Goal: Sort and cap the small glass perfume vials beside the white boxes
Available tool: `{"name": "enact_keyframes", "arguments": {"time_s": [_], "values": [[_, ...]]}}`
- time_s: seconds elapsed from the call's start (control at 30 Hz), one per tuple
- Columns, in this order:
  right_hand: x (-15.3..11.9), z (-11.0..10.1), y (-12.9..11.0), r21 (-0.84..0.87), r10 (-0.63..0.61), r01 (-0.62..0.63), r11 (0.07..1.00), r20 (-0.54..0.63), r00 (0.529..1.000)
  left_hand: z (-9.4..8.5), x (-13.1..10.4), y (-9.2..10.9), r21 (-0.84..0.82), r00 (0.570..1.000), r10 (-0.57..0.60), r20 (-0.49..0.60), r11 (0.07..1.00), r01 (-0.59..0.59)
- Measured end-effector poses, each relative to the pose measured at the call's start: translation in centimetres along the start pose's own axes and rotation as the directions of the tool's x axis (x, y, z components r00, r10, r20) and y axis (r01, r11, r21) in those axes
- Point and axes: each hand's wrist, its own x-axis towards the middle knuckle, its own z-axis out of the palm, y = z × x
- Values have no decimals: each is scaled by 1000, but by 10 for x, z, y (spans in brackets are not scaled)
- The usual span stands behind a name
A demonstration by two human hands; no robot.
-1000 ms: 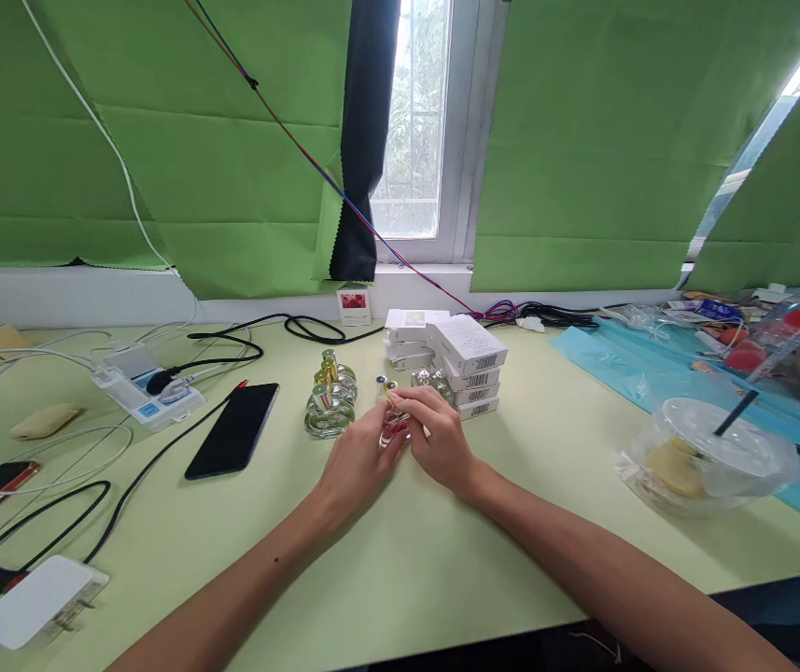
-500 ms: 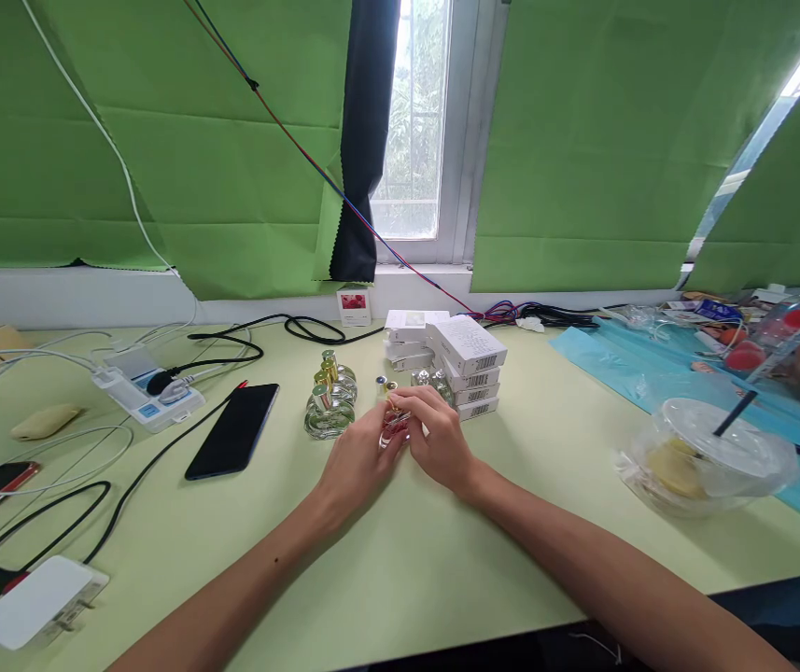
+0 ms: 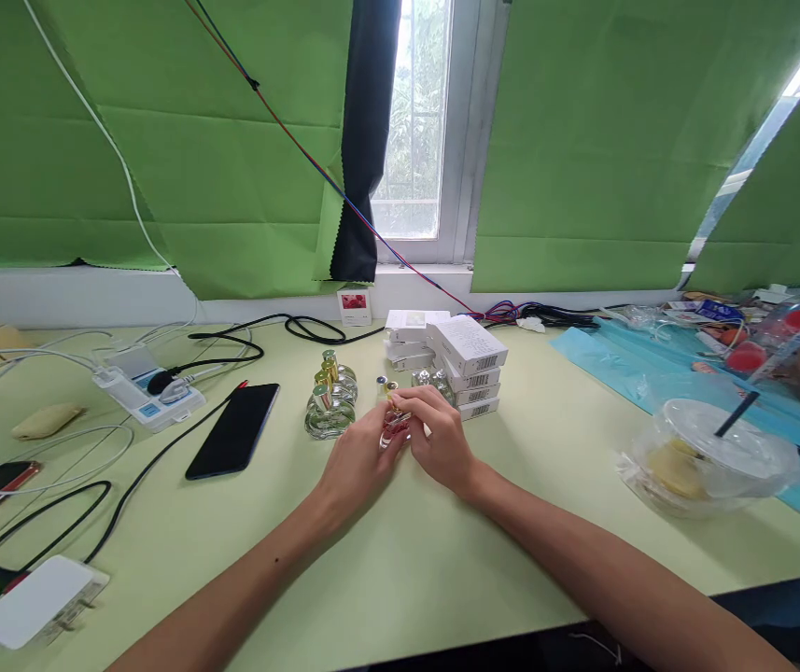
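My left hand [image 3: 363, 450] and my right hand [image 3: 440, 439] meet at the middle of the table. Between them is a small glass bottle [image 3: 394, 429] with pinkish-red contents, and the fingers of both hands are closed on it, partly hiding it. Just behind stand more bottles with shiny tops, mostly covered by the hands. To the left, several clear glass bottles [image 3: 329, 420] with gold and silver caps form a row. Several white boxes [image 3: 470, 347] are stacked behind my right hand, with clear bottles beside them.
A dark phone [image 3: 232, 431], a power strip [image 3: 151, 397], cables and a white charger [image 3: 42, 602] lie on the left. At right are a lidded plastic cup [image 3: 714, 457] with a straw and blue sheeting [image 3: 624, 369]. A small white box [image 3: 354, 306] stands by the wall.
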Motion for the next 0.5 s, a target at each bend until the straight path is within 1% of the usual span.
{"name": "enact_keyframes", "arguments": {"time_s": [0.17, 0.5], "values": [[1, 0, 0, 11, -19, 19, 1000, -1, 1000, 0, 0, -1, -5, 1000, 1, -2, 1000, -1], [2, 0, 0, -7, -8, 8, 1000, 25, 1000, 2, 0, -3, -5, 1000, -5, -3, 1000, 5]]}}
